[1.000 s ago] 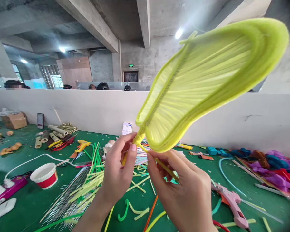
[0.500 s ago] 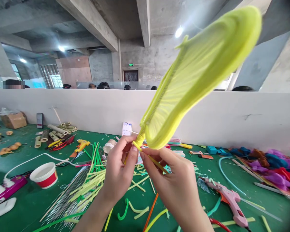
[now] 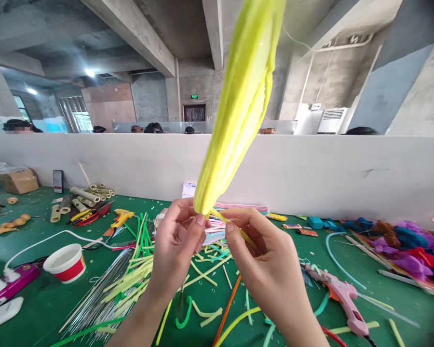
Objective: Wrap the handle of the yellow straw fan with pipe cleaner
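Observation:
A tall yellow fuzzy craft piece (image 3: 235,115), with a bulging rim of chenille stems and paler material inside, rises from my hands and leaves the top of the view. My left hand (image 3: 179,241) is closed on its narrow lower end, thumb and fingers pinching the base. Pinched in my right hand (image 3: 262,246) is a thin yellow chenille stem (image 3: 220,217), stretched from the base of the piece. Its other end runs under my right fingers, partly hidden. Cut yellow-green stems (image 3: 130,279) lie on the green table below my left wrist.
A paper cup (image 3: 65,262) and a purple power strip (image 3: 12,284) stand at left. A pink glue gun (image 3: 342,301) lies at right, a yellow one (image 3: 122,218) at left behind. Bamboo pieces (image 3: 85,195), coloured bundles (image 3: 408,246) and a white partition (image 3: 94,159) are further back.
The yellow piece has swung from leaning right to nearly upright and turned edge-on. My right hand has moved slightly right, away from the left, drawing the yellow stem out between them.

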The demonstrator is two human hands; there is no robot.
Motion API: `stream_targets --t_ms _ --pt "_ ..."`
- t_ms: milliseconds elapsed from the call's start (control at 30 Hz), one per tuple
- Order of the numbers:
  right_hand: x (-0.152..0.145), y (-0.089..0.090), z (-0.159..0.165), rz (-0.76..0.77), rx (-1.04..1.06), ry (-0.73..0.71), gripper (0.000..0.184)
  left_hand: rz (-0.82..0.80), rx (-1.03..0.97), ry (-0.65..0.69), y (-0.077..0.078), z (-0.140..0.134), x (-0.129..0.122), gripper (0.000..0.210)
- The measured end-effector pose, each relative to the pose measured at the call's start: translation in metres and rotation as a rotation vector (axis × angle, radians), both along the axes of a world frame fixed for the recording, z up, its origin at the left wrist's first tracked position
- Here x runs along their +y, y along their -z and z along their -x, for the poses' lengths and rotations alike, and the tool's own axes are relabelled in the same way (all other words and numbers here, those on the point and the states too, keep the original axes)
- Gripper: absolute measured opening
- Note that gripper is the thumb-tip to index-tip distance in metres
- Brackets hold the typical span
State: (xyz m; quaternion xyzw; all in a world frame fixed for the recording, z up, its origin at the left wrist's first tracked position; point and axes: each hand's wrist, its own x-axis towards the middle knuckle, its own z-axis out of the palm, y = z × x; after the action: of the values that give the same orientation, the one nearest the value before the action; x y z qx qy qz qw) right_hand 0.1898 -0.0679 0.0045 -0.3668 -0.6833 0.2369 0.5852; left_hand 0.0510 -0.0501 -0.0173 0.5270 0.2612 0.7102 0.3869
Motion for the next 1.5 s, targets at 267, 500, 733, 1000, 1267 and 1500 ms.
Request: stream_targets --t_ms 267,500,733,1000,1267,1500 --pt "0.011 0.001 0.002 0.057 0.005 0.008 0.018 0.033 -0.078 0.092 0.0 -0.002 0.004 0.013" --pt "0.007 0.002 0.001 0.052 -0.017 0.013 0.017 0.071 -0.061 0.123 0.001 -0.002 0.002 0.016" --pt "0.006 0.002 0.003 0.035 -0.034 0.051 0.017 0.098 -0.052 0.067 -0.004 -0.005 -0.005 0.017" --pt "0.006 0.003 0.005 0.032 -0.06 0.069 0.017 0.047 -0.05 0.061 -0.001 -0.004 -0.002 0.018" --pt "0.004 0.003 0.006 0.014 -0.041 0.061 0.018 0.037 -0.002 0.024 0.0 -0.003 -0.001 0.018" --pt "0.003 0.001 0.001 -0.269 -0.155 0.134 0.012 0.043 -0.057 0.023 -0.002 -0.002 -0.003 0.013"
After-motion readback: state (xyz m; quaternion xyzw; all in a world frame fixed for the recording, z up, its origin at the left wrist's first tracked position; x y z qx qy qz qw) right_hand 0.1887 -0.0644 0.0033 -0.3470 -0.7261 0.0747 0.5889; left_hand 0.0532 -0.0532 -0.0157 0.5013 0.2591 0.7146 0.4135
